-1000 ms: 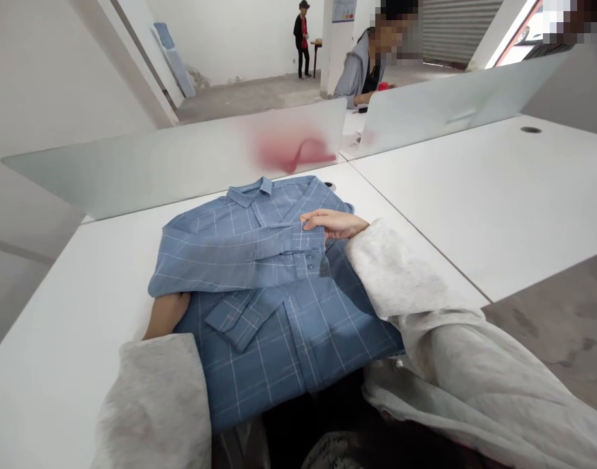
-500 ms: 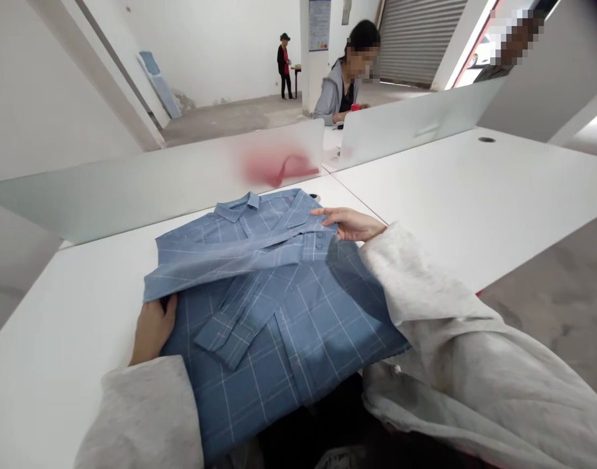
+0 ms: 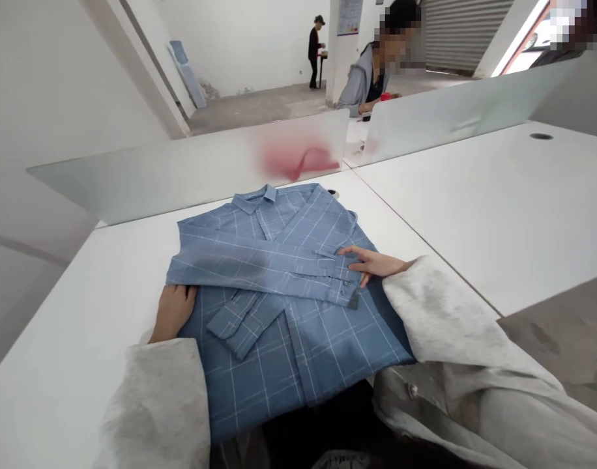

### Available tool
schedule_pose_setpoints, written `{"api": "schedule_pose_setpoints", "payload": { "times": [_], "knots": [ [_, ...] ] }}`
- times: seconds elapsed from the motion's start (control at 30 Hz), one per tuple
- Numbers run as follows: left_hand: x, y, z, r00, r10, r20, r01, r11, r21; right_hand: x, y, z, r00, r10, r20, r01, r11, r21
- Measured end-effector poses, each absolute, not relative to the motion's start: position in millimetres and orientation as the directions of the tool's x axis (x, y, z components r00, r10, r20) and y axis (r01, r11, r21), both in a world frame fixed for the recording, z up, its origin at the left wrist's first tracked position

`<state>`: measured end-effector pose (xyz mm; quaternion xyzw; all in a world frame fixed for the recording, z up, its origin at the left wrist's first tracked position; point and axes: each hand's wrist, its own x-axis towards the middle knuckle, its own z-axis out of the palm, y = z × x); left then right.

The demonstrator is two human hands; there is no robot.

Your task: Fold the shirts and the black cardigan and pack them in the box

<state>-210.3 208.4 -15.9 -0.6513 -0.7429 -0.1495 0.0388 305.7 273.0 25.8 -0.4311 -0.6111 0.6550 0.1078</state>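
A blue shirt point(image 3: 259, 384) with a white windowpane check lies front up, its collar point(image 3: 253, 199) at the far side and its hem near me. Both sleeves are folded across the chest, the left-side sleeve point(image 3: 240, 260) uppermost. My left hand point(image 3: 175, 311) is closed at that sleeve's folded edge, with fingertips partly hidden by the fabric. At the other end, my right hand point(image 3: 374, 264) rests its spread fingers on the sleeve near the buttoned cuff point(image 3: 345, 292). Below, the other sleeve's cuff point(image 3: 234, 322) points toward the lower left.
The shirt lies on a white table point(image 3: 474, 195), bordered at the back by frosted partitions point(image 3: 191, 172). A blurred red shape point(image 3: 298, 156) shows through one. Across the table a person in a grey jacket point(image 3: 357, 85) sits. Another person point(image 3: 315, 55) stands by the far wall.
The upper sleeve now lies flatter, its cuff lower and nearer me. My right hand has come down with it and its fingers are spread over it. The view has shifted left.
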Motion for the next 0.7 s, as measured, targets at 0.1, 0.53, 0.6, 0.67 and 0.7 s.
{"api": "schedule_pose_setpoints", "payload": {
  "times": [0.1, 0.53, 0.6, 0.67, 0.7],
  "knots": [
    [-206.8, 205.7, -14.0, -0.137, 0.956, 0.261, 0.974, 0.082, 0.212, 308.0, 269.4, 35.2, -0.642, 0.589, -0.491, 0.403, -0.285, -0.870],
    [-197.4, 182.4, 11.6, -0.409, 0.785, 0.465, 0.900, 0.263, 0.348, 318.5, 276.2, 19.0, -0.646, 0.527, -0.553, 0.534, -0.206, -0.820],
    [-192.5, 185.3, 12.6, -0.322, 0.822, 0.470, 0.928, 0.178, 0.326, 318.4, 277.2, 18.0, -0.652, 0.527, -0.546, 0.524, -0.207, -0.826],
    [-187.9, 192.3, 9.2, -0.169, 0.896, 0.411, 0.963, 0.060, 0.264, 318.5, 278.5, 16.5, -0.657, 0.528, -0.537, 0.512, -0.210, -0.833],
    [-186.3, 196.1, 6.3, -0.094, 0.931, 0.354, 0.975, 0.014, 0.223, 318.6, 279.2, 15.6, -0.656, 0.531, -0.536, 0.510, -0.212, -0.834]
  ]
}}
